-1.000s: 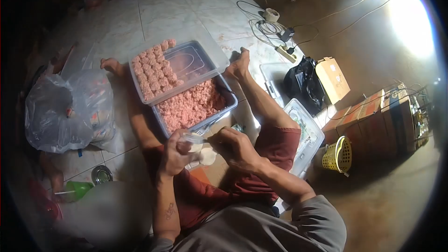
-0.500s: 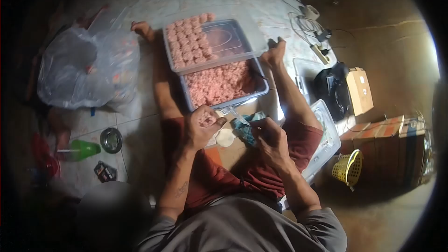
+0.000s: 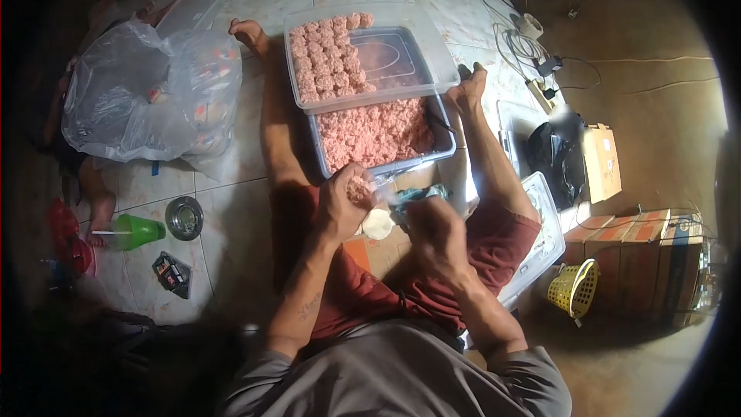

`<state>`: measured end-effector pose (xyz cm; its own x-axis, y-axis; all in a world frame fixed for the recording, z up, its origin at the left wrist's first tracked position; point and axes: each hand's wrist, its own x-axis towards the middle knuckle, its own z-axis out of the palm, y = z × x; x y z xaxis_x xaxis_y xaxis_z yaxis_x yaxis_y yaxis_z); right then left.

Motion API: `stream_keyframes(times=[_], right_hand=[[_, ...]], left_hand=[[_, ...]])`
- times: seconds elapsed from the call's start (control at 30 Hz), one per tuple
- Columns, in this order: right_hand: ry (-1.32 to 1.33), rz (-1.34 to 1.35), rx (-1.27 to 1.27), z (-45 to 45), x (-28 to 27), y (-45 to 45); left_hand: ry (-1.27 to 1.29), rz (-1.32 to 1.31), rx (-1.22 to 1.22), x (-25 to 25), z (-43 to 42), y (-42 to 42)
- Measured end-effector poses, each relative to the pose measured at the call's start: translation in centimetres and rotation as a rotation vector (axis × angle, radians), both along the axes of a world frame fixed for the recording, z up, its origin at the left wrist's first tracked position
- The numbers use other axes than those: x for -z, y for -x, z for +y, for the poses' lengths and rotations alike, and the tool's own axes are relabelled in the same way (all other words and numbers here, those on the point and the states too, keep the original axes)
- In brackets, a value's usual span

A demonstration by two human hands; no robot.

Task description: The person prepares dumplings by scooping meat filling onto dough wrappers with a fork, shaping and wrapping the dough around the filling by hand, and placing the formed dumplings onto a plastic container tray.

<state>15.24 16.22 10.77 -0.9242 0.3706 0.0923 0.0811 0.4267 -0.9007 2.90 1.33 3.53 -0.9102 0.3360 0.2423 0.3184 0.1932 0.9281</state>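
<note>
My left hand (image 3: 340, 207) is curled around a lump of pink mince-like mixture (image 3: 358, 189), just in front of the lower tub. My right hand (image 3: 437, 233) is closed and slightly blurred; what it holds is hidden. Between the hands is a translucent, plastic-looking piece (image 3: 381, 188), smeared by motion. Loose pink mixture fills much of the blue-grey tub (image 3: 417, 162). Across its far part rests a clear plastic tray (image 3: 444, 69), with rows of pink balls (image 3: 328, 58) on its left side. A teal cloth (image 3: 421, 194) and a pale round object (image 3: 377, 224) lie below the hands.
At left are a large plastic bag (image 3: 147, 100), a green cup (image 3: 140, 232), a glass ashtray-like dish (image 3: 184, 218) and another person's foot (image 3: 99, 230). To the right stand a yellow basket (image 3: 573, 289), cardboard boxes (image 3: 633, 255), a black bag (image 3: 554, 158) and tangled cables (image 3: 515, 42).
My right hand has turned and moved slightly lower, and the translucent piece now lies closer to my left hand. The whole view has shifted a little. My left hand still holds pink mixture.
</note>
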Motion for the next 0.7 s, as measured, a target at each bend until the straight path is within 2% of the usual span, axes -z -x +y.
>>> stream_keyframes(times=[0.03, 0.07, 0.1, 0.13, 0.2, 0.23, 0.27, 0.33, 0.37, 0.4, 0.47, 0.5, 0.53, 0.57, 0.63, 0.67, 0.7], right_hand=[[0.063, 0.016, 0.061, 0.0, -0.5, 0.2], [-0.009, 0.006, 0.006, 0.1, 0.3, 0.1], [-0.08, 0.001, -0.047, 0.2, 0.9, 0.1], [-0.151, -0.001, -0.1, 0.3, 1.5, 0.1], [-0.125, -0.049, -0.162, 0.4, 1.6, 0.6], [-0.079, -0.064, -0.175, 0.4, 0.9, 1.1], [0.04, -0.065, -0.156, 0.7, -0.3, 1.1], [-0.193, 0.041, -0.087, 1.5, -2.3, 3.1], [-0.298, 0.048, -0.116, 2.0, -2.2, 4.5], [-0.403, 0.058, -0.147, 2.5, -1.9, 6.1], [-0.555, 0.019, -0.239, 2.8, 1.1, 10.0], [-0.642, -0.02, -0.278, 2.9, 3.1, 11.9], [-0.729, -0.057, -0.314, 2.9, 5.0, 13.8], [-0.729, -0.053, -0.314, 2.8, 6.5, 15.3], [-0.872, -0.074, -0.369, 2.0, 8.6, 17.9], [-0.872, -0.07, -0.371, 1.7, 9.3, 19.0], [-0.881, -0.139, -0.43, 1.4, 10.0, 19.9]], left_hand=[[-0.063, -0.026, 0.052, -0.2, -0.5, 0.1], [-0.123, -0.052, 0.106, -0.2, -1.0, -0.1], [-0.143, -0.32, 0.132, -0.1, -0.9, -0.5], [-0.138, -0.324, 0.13, 0.1, -0.7, -0.7], [0.098, -0.088, 0.048, 0.0, -0.4, -0.4], [-0.126, -0.091, 0.143, 0.4, -1.4, 0.1], [-0.146, -0.175, 0.157, 1.3, -2.9, 0.2], [-0.648, -0.549, 0.286, 0.5, -5.8, 0.1], [-0.512, -0.334, 0.19, -0.2, -6.2, 0.3], [-0.508, -0.333, 0.192, -0.4, -6.7, 0.4], [-0.056, -0.136, 0.239, -0.6, -7.6, 0.5], [-0.487, -0.468, 0.317, 0.3, -7.5, -0.5], [-0.486, -0.458, 0.318, 0.0, -7.3, -1.0], [-0.625, -0.399, 0.242, -0.3, -7.1, -1.5], [-0.454, -0.346, 0.231, 0.6, -8.8, -1.3], [-0.453, -0.342, 0.228, 1.1, -9.2, -1.4], [-0.343, -0.382, 0.188, 0.9, -9.4, -1.5]])
